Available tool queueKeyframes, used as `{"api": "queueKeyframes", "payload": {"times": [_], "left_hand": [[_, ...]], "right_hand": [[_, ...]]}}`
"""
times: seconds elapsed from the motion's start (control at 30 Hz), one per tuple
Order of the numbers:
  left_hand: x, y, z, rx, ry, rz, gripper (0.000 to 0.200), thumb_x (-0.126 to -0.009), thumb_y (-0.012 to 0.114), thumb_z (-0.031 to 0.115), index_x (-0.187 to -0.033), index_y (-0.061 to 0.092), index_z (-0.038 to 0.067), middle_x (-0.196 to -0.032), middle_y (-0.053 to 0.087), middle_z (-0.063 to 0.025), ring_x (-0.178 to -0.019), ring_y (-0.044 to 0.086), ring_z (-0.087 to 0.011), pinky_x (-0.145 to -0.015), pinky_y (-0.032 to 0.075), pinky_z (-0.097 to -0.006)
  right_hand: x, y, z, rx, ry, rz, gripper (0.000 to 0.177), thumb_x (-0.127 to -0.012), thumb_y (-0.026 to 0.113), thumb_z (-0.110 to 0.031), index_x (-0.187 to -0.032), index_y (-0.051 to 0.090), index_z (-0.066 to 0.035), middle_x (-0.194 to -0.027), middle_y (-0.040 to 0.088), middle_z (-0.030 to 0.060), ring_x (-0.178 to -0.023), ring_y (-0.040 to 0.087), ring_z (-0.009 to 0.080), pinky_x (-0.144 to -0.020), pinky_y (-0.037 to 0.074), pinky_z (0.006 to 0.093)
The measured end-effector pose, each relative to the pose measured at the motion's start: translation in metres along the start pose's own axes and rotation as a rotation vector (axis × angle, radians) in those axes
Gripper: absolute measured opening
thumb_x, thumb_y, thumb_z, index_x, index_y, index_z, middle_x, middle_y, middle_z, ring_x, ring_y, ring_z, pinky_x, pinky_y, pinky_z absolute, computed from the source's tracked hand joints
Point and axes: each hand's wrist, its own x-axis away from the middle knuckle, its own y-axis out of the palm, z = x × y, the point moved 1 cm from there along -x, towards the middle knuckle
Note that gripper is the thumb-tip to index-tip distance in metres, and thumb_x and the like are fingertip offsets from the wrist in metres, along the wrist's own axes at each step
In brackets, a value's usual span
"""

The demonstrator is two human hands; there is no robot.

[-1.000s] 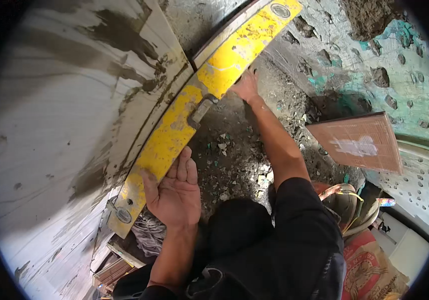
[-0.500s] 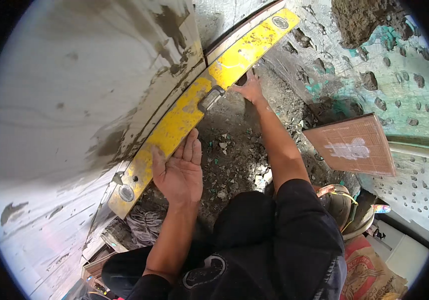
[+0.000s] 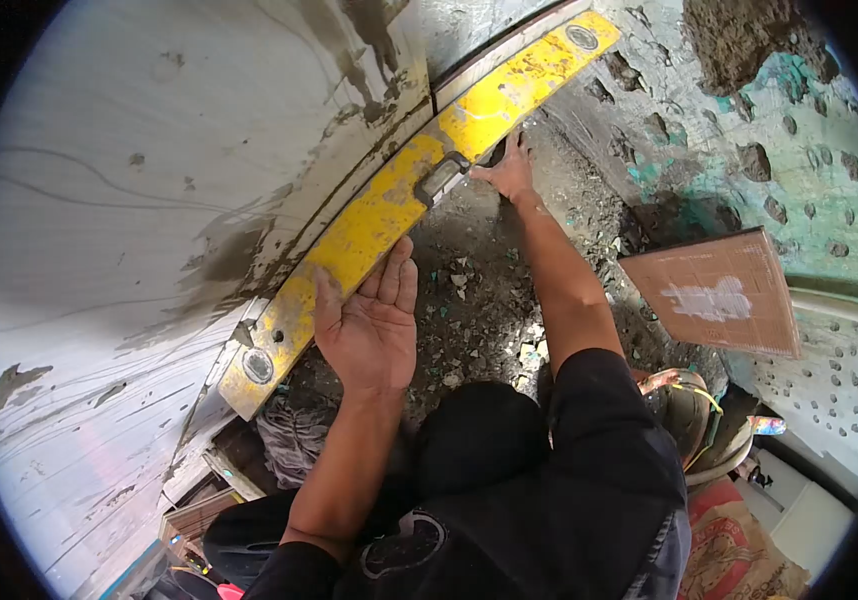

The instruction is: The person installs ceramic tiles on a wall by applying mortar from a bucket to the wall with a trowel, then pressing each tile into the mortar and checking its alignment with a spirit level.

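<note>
A long yellow spirit level (image 3: 374,235), smeared with grime, lies along the edge of the pale tiles. The fisheye lens makes it look curved. My left hand (image 3: 369,325) holds its lower half, palm turned up, thumb against the yellow face and fingers at the near edge. Farther up, just past the handle slot, my right hand (image 3: 511,172) grips the same edge with thumb and fingers spread apart. Some of its fingertips are hidden by the level. Large white tiles (image 3: 149,170), streaked with wet mortar, run along the level's far side.
Rubble and tile chips cover the ground (image 3: 474,290) below my hands. A brown tile (image 3: 714,290), its back showing, leans at right against a wall (image 3: 799,170) dotted with mortar lumps. A bucket (image 3: 684,420) and a printed sack (image 3: 739,540) stand at lower right.
The level and both hands sit slightly farther right in view, along with the surroundings, as the camera has shifted. Both hands keep nearly the same places on the level.
</note>
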Motion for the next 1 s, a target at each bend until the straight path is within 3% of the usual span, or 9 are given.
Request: {"api": "queueKeyframes", "payload": {"times": [0.4,0.5,0.77,0.8,0.9,0.93,1.0], "left_hand": [[0.002,0.003,0.001,0.020,-0.003,0.011,0.048,-0.089,0.044,0.034,-0.123,0.040,0.001,-0.119,0.049,-0.0189,-0.110,0.050,-0.0304,-0.088,0.047,-0.0377],[0.002,-0.001,-0.001,-0.080,0.010,0.014,0.055,-0.089,0.040,0.043,-0.126,0.036,0.002,-0.123,0.045,-0.0187,-0.113,0.046,-0.0303,-0.094,0.039,-0.0360],[0.005,0.002,-0.001,-0.080,0.026,0.053,0.054,-0.089,0.041,0.041,-0.126,0.036,0.001,-0.123,0.044,-0.0197,-0.113,0.046,-0.0307,-0.095,0.038,-0.0369],[0.003,0.003,-0.001,-0.050,0.018,0.024,0.054,-0.089,0.041,0.041,-0.126,0.036,0.001,-0.123,0.044,-0.0199,-0.113,0.046,-0.0308,-0.095,0.038,-0.0370],[0.002,0.004,-0.001,-0.053,0.017,0.056,0.054,-0.089,0.042,0.040,-0.126,0.036,0.001,-0.123,0.044,-0.0204,-0.113,0.046,-0.0309,-0.095,0.038,-0.0372],[0.002,0.005,-0.001,-0.030,0.012,0.049,0.053,-0.088,0.044,0.039,-0.125,0.037,0.000,-0.122,0.045,-0.0199,-0.113,0.047,-0.0304,-0.094,0.040,-0.0372],[0.003,0.005,0.000,0.016,0.003,0.043,0.052,-0.087,0.048,0.035,-0.123,0.039,0.000,-0.120,0.047,-0.0189,-0.112,0.048,-0.0294,-0.092,0.043,-0.0372]], "right_hand": [[-0.008,-0.001,0.002,0.111,-0.021,-0.031,0.121,-0.048,0.077,-0.050,-0.134,0.015,0.008,-0.139,0.022,0.0225,-0.129,0.016,0.0369,-0.106,0.011,0.0484],[0.001,0.000,0.009,0.105,-0.027,-0.029,0.118,-0.050,0.076,-0.050,-0.133,0.015,0.008,-0.138,0.023,0.0243,-0.128,0.018,0.0381,-0.105,0.012,0.0485],[-0.002,-0.014,-0.002,0.046,-0.056,0.010,0.112,-0.052,0.076,-0.047,-0.132,0.020,0.008,-0.136,0.025,0.0266,-0.126,0.022,0.0408,-0.104,0.014,0.0493],[0.000,-0.019,-0.006,0.070,-0.038,-0.006,0.113,-0.051,0.077,-0.046,-0.132,0.020,0.008,-0.136,0.027,0.0263,-0.127,0.022,0.0393,-0.105,0.016,0.0460],[-0.007,-0.018,0.006,-0.178,-0.100,-0.023,0.113,-0.051,0.078,-0.044,-0.132,0.020,0.009,-0.135,0.027,0.0268,-0.127,0.023,0.0391,-0.105,0.020,0.0421],[-0.008,-0.020,0.008,-0.203,-0.097,-0.025,0.100,-0.057,0.077,-0.039,-0.128,0.028,0.011,-0.127,0.040,0.0260,-0.120,0.038,0.0339,-0.098,0.031,0.0368],[-0.014,-0.030,0.015,-0.519,-0.048,-0.066,0.079,-0.064,0.075,-0.033,-0.121,0.040,0.010,-0.117,0.049,0.0231,-0.109,0.047,0.0277,-0.091,0.038,0.0345]]}}
